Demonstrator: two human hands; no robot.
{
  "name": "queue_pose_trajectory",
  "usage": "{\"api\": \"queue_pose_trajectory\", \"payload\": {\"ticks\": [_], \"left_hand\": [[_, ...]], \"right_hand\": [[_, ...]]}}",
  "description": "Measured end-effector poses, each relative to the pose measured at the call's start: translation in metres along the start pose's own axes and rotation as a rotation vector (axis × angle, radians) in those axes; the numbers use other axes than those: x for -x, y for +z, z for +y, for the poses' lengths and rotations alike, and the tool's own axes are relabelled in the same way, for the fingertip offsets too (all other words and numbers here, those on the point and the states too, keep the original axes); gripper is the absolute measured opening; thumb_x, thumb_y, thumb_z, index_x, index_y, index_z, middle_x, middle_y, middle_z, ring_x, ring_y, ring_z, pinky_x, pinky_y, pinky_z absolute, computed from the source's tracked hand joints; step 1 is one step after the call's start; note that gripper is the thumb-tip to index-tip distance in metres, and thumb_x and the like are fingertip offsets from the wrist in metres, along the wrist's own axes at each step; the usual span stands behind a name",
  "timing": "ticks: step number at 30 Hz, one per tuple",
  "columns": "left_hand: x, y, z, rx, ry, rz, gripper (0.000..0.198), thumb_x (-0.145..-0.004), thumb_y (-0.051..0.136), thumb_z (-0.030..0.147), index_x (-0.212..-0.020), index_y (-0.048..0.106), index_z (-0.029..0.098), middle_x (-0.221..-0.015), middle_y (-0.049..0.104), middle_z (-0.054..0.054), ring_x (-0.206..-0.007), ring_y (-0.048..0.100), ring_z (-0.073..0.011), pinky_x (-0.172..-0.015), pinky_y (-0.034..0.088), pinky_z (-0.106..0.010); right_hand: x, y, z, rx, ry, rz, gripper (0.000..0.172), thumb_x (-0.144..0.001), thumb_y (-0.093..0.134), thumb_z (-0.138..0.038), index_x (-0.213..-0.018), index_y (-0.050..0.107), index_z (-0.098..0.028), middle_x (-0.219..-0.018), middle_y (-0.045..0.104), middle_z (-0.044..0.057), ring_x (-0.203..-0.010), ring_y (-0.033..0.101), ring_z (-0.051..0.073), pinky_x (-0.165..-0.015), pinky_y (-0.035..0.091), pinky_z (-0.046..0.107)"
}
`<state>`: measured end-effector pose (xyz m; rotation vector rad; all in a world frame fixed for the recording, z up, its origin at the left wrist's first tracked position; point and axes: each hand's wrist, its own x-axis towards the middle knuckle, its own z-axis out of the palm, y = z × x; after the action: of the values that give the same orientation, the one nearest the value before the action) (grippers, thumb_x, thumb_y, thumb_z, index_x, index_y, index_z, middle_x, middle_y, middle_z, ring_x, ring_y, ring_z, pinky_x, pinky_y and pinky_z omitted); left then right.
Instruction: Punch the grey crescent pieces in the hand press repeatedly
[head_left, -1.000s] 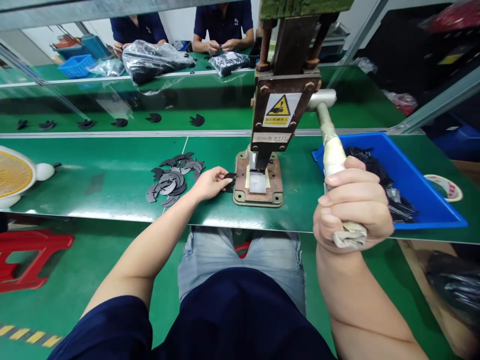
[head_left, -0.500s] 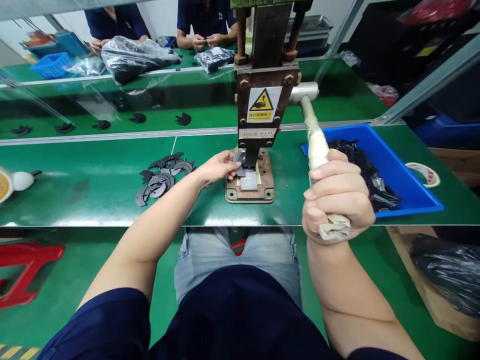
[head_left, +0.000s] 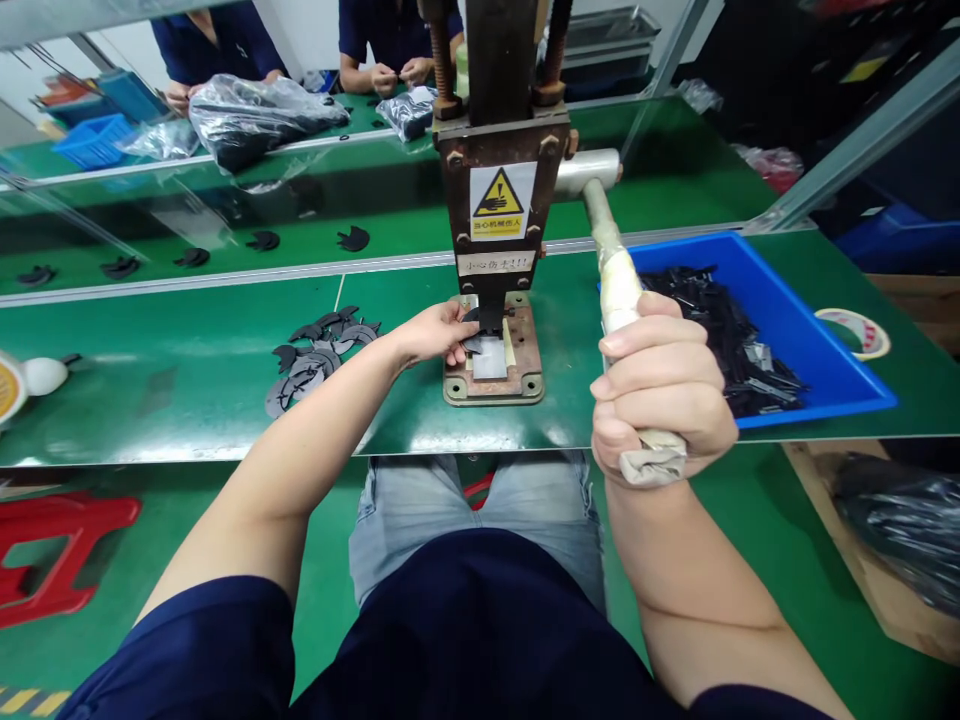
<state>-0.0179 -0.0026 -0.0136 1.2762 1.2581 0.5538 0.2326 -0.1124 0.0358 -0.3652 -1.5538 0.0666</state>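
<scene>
Since a moment ago, our left hand [head_left: 435, 335] has pushed the small dark flat piece [head_left: 474, 343] further in under the press head, and our right hand has stayed wrapped round the handle.

We sit at a long green worktop [head_left: 187, 400]. Near the middle of its front edge stands the big hand press [head_left: 499, 210], with a yellow warning sign on it. Toward the right end sits a blue tray [head_left: 795, 330] full of black bits. Left of the press lies a heap of dark curved pieces [head_left: 319, 355].

Our right hand [head_left: 660, 395] is shut tight round the taped press handle [head_left: 619, 290]. Our left hand pinches the flat piece with its fingertips, holding it on the press base plate [head_left: 525, 385], right under the head.
</scene>
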Motion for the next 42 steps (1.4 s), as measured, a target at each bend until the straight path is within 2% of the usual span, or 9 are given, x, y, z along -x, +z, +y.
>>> {"api": "queue_pose_trajectory", "payload": {"ticks": [12, 16, 19, 22, 26, 30, 32, 36, 42], "left_hand": [[-0.012, 0.004, 0.007, -0.104, -0.145, -0.001, 0.029, -0.088, 0.087, 0.032, -0.101, 0.064, 0.020, -0.059, 0.065, 0.000, -0.046, 0.063, -0.0158, -0.048, 0.048, -0.025], [0.003, 0.021, 0.001, -0.104, 0.004, 0.107, 0.030, -0.092, 0.080, 0.032, -0.113, 0.063, 0.018, -0.063, 0.066, 0.000, -0.048, 0.063, -0.0161, -0.051, 0.049, -0.027], [0.026, 0.020, -0.010, -0.076, 0.182, 0.070, 0.025, -0.100, 0.067, 0.031, -0.122, 0.061, 0.019, -0.080, 0.072, -0.003, -0.059, 0.067, -0.0156, -0.055, 0.051, -0.026], [0.051, -0.022, -0.025, -0.259, 0.283, 0.120, 0.025, -0.101, 0.065, 0.037, -0.118, 0.069, 0.019, -0.093, 0.076, -0.005, -0.077, 0.072, -0.0173, -0.069, 0.056, -0.028], [0.072, -0.133, -0.048, -0.724, 0.138, 0.607, 0.022, -0.097, 0.067, 0.033, -0.111, 0.078, 0.020, -0.108, 0.081, -0.008, -0.099, 0.073, -0.0230, -0.093, 0.056, -0.034], [0.073, -0.222, -0.065, -0.916, -0.087, 0.608, 0.047, -0.088, 0.078, 0.033, -0.133, 0.073, 0.021, -0.137, 0.077, -0.010, -0.121, 0.071, -0.0271, -0.104, 0.054, -0.033], [0.070, -0.239, -0.068, -0.952, -0.137, 0.515, 0.060, -0.084, 0.082, 0.033, -0.141, 0.070, 0.022, -0.145, 0.074, -0.010, -0.129, 0.069, -0.0282, -0.108, 0.053, -0.032], [0.056, -0.240, -0.067, -0.949, -0.158, 0.360, 0.076, -0.074, 0.088, 0.026, -0.146, 0.067, 0.025, -0.145, 0.074, -0.009, -0.130, 0.070, -0.0284, -0.108, 0.052, -0.031], [0.040, -0.240, -0.062, -1.007, -0.180, 0.303, 0.067, -0.070, 0.086, 0.020, -0.135, 0.071, 0.026, -0.135, 0.079, -0.006, -0.116, 0.074, -0.0244, -0.093, 0.055, -0.026]], "right_hand": [[0.000, 0.003, 0.000, 0.012, -0.012, 0.040, 0.029, -0.092, 0.071, -0.034, -0.071, 0.055, -0.021, -0.077, 0.063, -0.006, -0.098, 0.071, 0.013, -0.115, 0.054, 0.051], [-0.003, 0.000, 0.002, 0.025, 0.006, 0.052, 0.039, -0.088, 0.077, -0.038, -0.064, 0.053, -0.020, -0.072, 0.064, -0.004, -0.091, 0.072, 0.017, -0.108, 0.056, 0.055], [-0.003, 0.001, 0.008, 0.053, -0.007, 0.092, 0.050, -0.085, 0.081, -0.044, -0.058, 0.047, -0.019, -0.065, 0.063, -0.003, -0.083, 0.071, 0.017, -0.102, 0.058, 0.055], [-0.001, 0.003, 0.014, 0.054, -0.017, 0.117, 0.056, -0.082, 0.083, -0.050, -0.056, 0.044, -0.019, -0.061, 0.062, -0.003, -0.077, 0.071, 0.017, -0.098, 0.060, 0.054], [0.002, 0.005, 0.018, 0.051, -0.015, 0.152, 0.058, -0.083, 0.082, -0.052, -0.056, 0.043, -0.019, -0.061, 0.062, -0.004, -0.077, 0.071, 0.016, -0.098, 0.060, 0.053], [0.005, 0.006, 0.023, 0.034, -0.051, 0.206, 0.060, -0.081, 0.083, -0.055, -0.055, 0.041, -0.019, -0.059, 0.061, -0.005, -0.075, 0.071, 0.015, -0.096, 0.060, 0.052], [0.004, 0.006, 0.025, 0.032, -0.059, 0.197, 0.060, -0.080, 0.083, -0.054, -0.055, 0.041, -0.020, -0.059, 0.061, -0.005, -0.075, 0.071, 0.016, -0.094, 0.060, 0.052], [0.002, 0.004, 0.027, 0.023, -0.091, 0.193, 0.059, -0.079, 0.083, -0.052, -0.055, 0.041, -0.020, -0.056, 0.061, -0.004, -0.071, 0.069, 0.016, -0.089, 0.059, 0.051], [0.001, 0.006, 0.031, -0.008, -0.113, 0.237, 0.059, -0.074, 0.085, -0.048, -0.051, 0.038, -0.021, -0.052, 0.058, -0.003, -0.065, 0.066, 0.016, -0.082, 0.059, 0.048]]}}
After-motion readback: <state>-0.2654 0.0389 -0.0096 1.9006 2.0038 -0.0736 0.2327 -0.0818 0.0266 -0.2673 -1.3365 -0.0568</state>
